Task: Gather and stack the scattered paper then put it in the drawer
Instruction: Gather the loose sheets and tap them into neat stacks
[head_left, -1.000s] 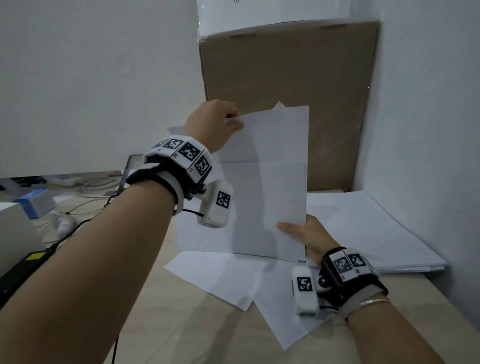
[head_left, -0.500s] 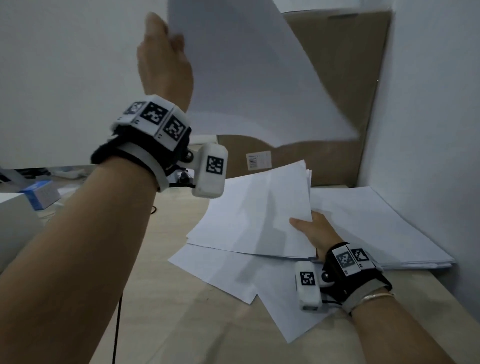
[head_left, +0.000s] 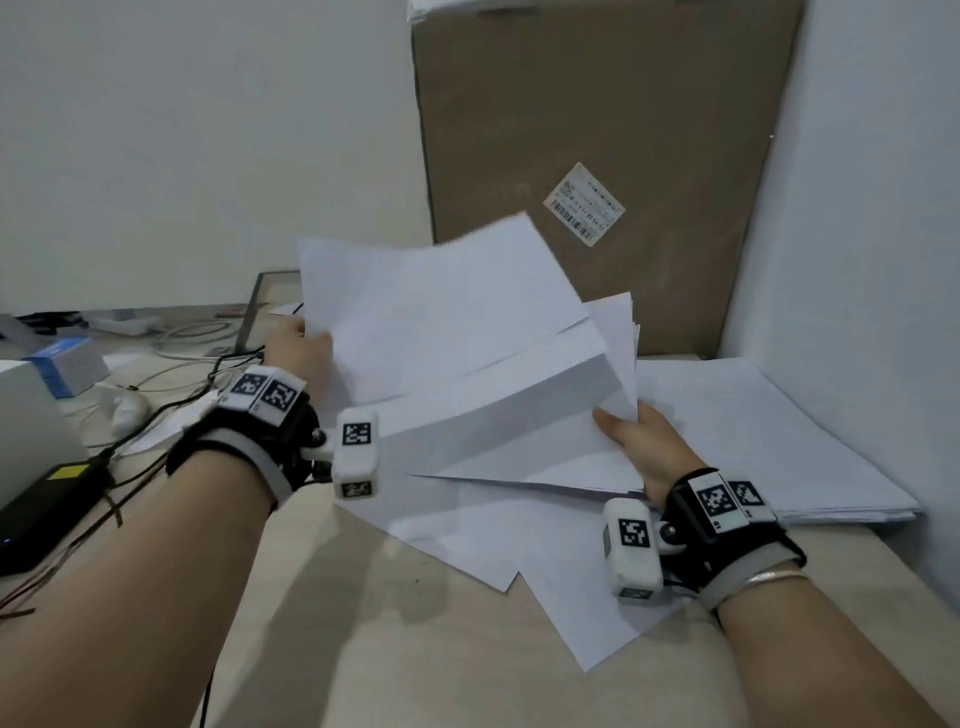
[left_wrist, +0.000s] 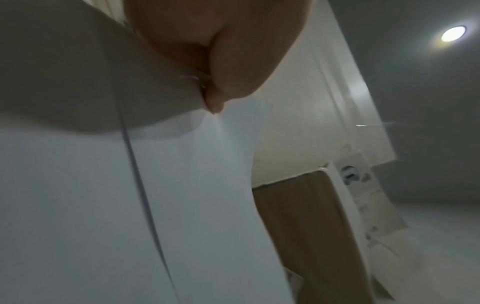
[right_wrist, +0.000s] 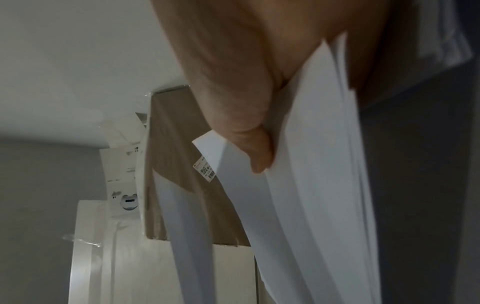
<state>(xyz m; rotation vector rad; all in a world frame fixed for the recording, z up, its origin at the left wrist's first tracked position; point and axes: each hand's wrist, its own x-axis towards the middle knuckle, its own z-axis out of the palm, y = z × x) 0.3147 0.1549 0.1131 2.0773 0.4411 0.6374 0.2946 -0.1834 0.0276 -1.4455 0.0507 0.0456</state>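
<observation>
1. our right hand (head_left: 647, 447), lower right of the head view, pinches a sheaf (head_left: 519, 431) at its right edge, thumb on top; the right wrist view shows fingers curled under it.
2. our left hand (head_left: 298, 353), centre left, grips the left edge of a single sheet (head_left: 431, 301) raised over the sheaf.
3. to do this well, we should lay the sheet flat on the sheaf, match corners, then tap the edges square.
4. loose sheets (head_left: 561, 582) lie on the table (head_left: 415, 665) at lower centre, and a stack (head_left: 769, 447) at right.
5. a cardboard box (head_left: 597, 104) stands at top centre.
6. no drawer is in view.
</observation>
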